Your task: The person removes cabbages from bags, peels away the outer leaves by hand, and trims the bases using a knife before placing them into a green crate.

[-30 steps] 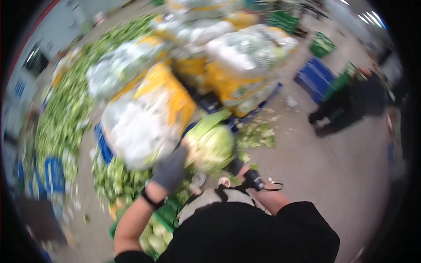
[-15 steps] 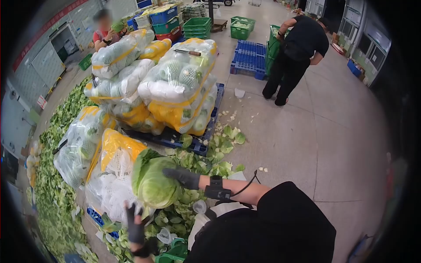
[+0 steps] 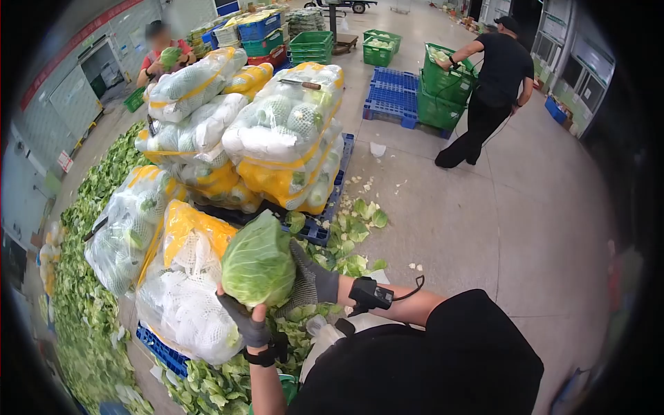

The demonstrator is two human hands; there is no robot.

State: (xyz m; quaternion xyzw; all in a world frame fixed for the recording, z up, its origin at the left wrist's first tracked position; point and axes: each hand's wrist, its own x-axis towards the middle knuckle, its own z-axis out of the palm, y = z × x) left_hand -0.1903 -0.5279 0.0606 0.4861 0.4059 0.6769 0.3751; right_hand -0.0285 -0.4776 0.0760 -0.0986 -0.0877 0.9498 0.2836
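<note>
A green cabbage [image 3: 259,260] with loose outer leaves is held up in front of me between both gloved hands. My left hand [image 3: 247,319] cups it from below on the left, thumb and fingertips bare, fingers pressed against its underside. On its right side lies my right hand [image 3: 309,278], in a grey glove, its fingers partly hidden behind the cabbage. Just left of the cabbage sits an opened bag [image 3: 183,304] with white foam nets showing inside. Loose cabbage leaves [image 3: 218,384] cover the floor beneath my hands.
Filled cabbage bags [image 3: 280,131] are stacked on a blue pallet [image 3: 337,200], with a knife [image 3: 301,84] on top. Leaf waste [image 3: 83,290] spreads along the left. A co-worker [image 3: 494,90] stands beside green crates [image 3: 443,104]; another person [image 3: 162,59] holds a cabbage behind the stack.
My left hand has risen to the cabbage and now supports it too. The cabbage has shifted slightly right and turned. The co-worker at right has straightened and moved right, with the green crates now showing.
</note>
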